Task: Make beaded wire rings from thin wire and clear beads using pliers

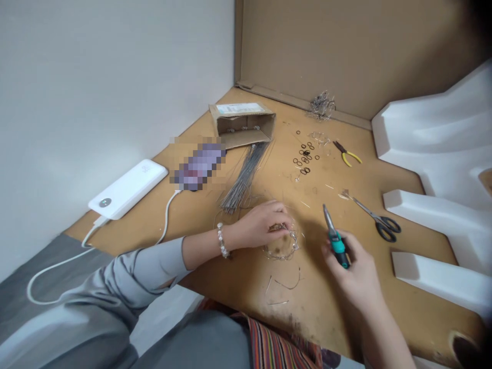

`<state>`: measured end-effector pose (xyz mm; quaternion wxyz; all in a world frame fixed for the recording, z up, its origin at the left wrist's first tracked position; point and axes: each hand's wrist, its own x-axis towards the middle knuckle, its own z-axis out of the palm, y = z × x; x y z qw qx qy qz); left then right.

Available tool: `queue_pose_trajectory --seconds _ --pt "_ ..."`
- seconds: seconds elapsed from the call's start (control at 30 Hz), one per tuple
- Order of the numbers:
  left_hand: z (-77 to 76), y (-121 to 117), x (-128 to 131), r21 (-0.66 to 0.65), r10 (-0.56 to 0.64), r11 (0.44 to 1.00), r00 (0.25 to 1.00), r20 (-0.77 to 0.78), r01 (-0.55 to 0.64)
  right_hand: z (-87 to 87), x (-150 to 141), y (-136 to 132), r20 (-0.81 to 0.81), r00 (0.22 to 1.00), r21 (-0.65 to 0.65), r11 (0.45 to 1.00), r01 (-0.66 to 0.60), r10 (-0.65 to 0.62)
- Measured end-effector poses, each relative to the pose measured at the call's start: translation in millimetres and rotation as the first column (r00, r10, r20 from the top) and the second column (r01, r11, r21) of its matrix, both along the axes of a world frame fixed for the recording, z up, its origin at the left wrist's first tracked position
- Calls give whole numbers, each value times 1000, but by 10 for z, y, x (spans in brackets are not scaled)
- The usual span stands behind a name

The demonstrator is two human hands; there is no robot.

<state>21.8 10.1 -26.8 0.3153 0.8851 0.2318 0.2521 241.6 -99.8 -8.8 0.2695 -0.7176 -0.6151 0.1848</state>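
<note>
My left hand [265, 225] is closed on a thin wire ring with clear beads [295, 245], pinching its upper edge; the ring's lower part shows below my fingers, just above or on the table. In my right hand [351, 266] sit pliers [336, 245] with teal and black handles, their metal jaws pointing up and away from me. A gap separates the plier tips from the beaded ring. Loose wire pieces [286, 284] lie on the table nearer my lap. Beyond my left hand rests a bundle of straight grey wires [244, 179].
An open cardboard box [242, 138] stands behind the wire bundle. Several dark rings [306, 154], yellow-handled pliers [348, 154], scissors [380, 221] and a wire tangle [322, 106] lie farther back. White foam [423, 261] lines the right; a power bank [128, 188] and phone [200, 166] lie left.
</note>
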Motion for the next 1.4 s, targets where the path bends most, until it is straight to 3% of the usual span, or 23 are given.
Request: queue_pose_trajectory --seconds 0.17,0.3,0.4,0.63,1.13,1.27,1.4 --pt "-39 -27 16 -28 21 999 1000 6 -21 176 58 -258 430 888 -15 985 -173 162" --pt "-38 -53 31 -2 80 997 997 -17 -80 280 -63 -330 660 738 -37 987 -157 142" --pt "-17 -72 32 90 82 993 996 -32 -79 347 -123 -340 747 650 -30 984 -174 138" --pt "3 -103 15 274 67 960 997 -44 -52 502 -188 -345 852 507 -51 983 -175 134" --pt "17 -134 12 248 63 967 998 -31 -54 736 -251 -292 930 330 -74 963 -260 160" --pt "11 -142 10 247 46 968 998 -37 -36 767 -294 -276 932 319 -86 961 -263 171" --pt "22 -156 11 257 43 966 999 -31 -34 820 -275 -267 906 374 -92 956 -280 196"
